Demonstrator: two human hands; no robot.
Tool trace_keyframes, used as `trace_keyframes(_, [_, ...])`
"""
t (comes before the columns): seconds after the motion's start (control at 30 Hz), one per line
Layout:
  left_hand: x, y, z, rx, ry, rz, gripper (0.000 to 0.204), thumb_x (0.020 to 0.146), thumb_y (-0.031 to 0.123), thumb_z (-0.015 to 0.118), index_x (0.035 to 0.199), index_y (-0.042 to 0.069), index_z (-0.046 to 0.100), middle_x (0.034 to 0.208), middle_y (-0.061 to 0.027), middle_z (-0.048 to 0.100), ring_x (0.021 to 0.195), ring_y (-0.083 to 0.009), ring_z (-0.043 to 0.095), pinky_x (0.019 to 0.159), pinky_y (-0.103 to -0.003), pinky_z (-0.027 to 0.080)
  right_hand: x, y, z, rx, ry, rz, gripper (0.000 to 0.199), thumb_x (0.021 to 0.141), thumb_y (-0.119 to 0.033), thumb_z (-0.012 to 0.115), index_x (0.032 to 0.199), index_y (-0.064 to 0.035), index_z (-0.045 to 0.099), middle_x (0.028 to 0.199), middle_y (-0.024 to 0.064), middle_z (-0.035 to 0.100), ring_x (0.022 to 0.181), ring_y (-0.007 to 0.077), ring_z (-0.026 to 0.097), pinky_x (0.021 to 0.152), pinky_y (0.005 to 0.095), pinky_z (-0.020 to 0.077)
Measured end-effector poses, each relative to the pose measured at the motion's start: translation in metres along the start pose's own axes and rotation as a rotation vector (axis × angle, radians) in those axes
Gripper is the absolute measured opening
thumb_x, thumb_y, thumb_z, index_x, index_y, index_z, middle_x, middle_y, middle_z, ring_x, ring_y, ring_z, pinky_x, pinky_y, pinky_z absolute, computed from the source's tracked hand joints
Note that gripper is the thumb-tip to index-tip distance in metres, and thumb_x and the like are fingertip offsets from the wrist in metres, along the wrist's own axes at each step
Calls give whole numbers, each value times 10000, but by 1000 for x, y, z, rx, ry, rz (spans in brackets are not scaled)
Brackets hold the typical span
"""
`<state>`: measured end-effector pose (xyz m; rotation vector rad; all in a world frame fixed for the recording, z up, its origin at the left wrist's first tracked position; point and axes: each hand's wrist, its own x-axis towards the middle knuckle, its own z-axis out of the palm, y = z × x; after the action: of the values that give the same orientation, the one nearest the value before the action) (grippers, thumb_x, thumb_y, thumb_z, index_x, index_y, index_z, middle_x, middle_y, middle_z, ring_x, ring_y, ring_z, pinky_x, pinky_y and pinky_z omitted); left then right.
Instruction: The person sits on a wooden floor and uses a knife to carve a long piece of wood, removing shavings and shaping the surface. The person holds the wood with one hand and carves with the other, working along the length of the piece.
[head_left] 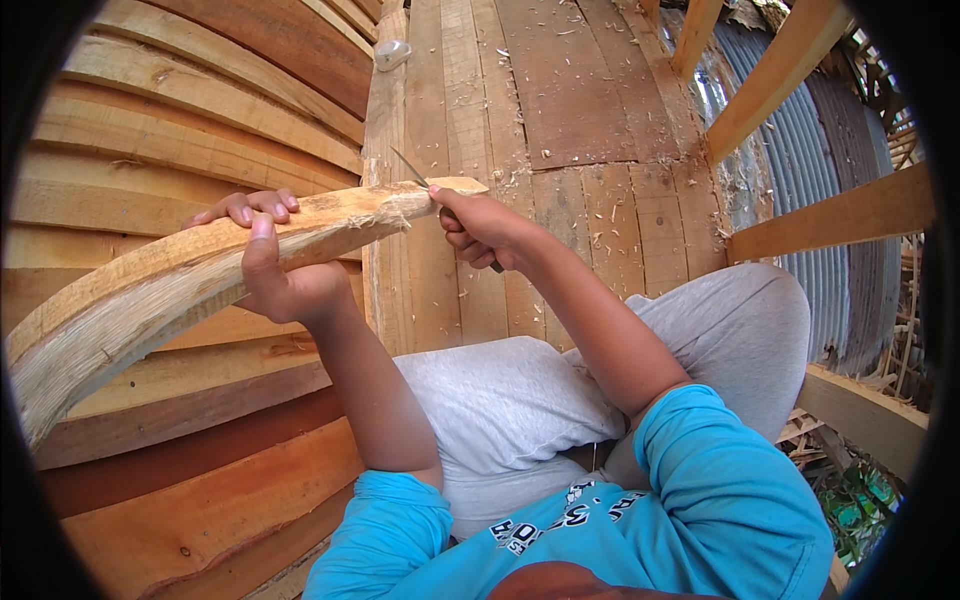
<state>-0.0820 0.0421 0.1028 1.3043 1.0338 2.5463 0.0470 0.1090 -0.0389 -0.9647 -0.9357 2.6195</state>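
Note:
A long curved piece of wood (150,285) runs from the left rim to the middle of the view, pale and partly shaved. My left hand (285,275) is closed around it, thumb on the near side and fingertips over the far edge. Beside the wood's tapered right end, my right hand (480,228) is closed on a knife. The thin knife blade (410,168) points up and to the left past the wood; most of the handle is hidden in my fist. A curled, frayed shaving (398,215) hangs from the wood just left of my right hand.
Wood shavings lie scattered over the plank floor (560,130). A clear, rounded object (392,54) sits at the far edge of the boards. Horizontal planks (200,120) form a wall on the left. Wooden rails (830,218) and corrugated metal sheet (790,130) stand on the right.

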Motion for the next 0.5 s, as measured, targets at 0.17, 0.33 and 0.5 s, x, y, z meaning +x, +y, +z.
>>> trace_keyframes(0.17, [0, 0, 1, -11, -16, 1, 533, 690, -7, 549, 1204, 9, 408, 827, -97, 468, 695, -196, 503, 670, -324, 484, -2, -1, -1, 55, -47, 15, 498, 1010, -541, 394, 663, -193, 312, 524, -92, 216, 420, 47, 163, 373, 243, 132])
trace_keyframes(0.33, [0, 0, 1, -31, -12, -1, 527, 697, -10, 548, 1205, 10, 409, 824, -93, 466, 698, -195, 504, 673, -328, 487, -10, -10, -4, 122, -109, -60, 517, 999, -560, 418, 658, -184, 322, 513, -90, 220, 402, 45, 158, 352, 236, 122])
trace_keyframes(0.5, [3, -1, -5, -3, -2, -12, 498, 703, -1, 548, 1182, 23, 416, 824, -85, 464, 694, -184, 495, 673, -329, 485, -20, -26, -14, 40, 103, -195, 543, 973, -597, 456, 638, -186, 341, 509, -89, 240, 405, 51, 176, 376, 258, 141])
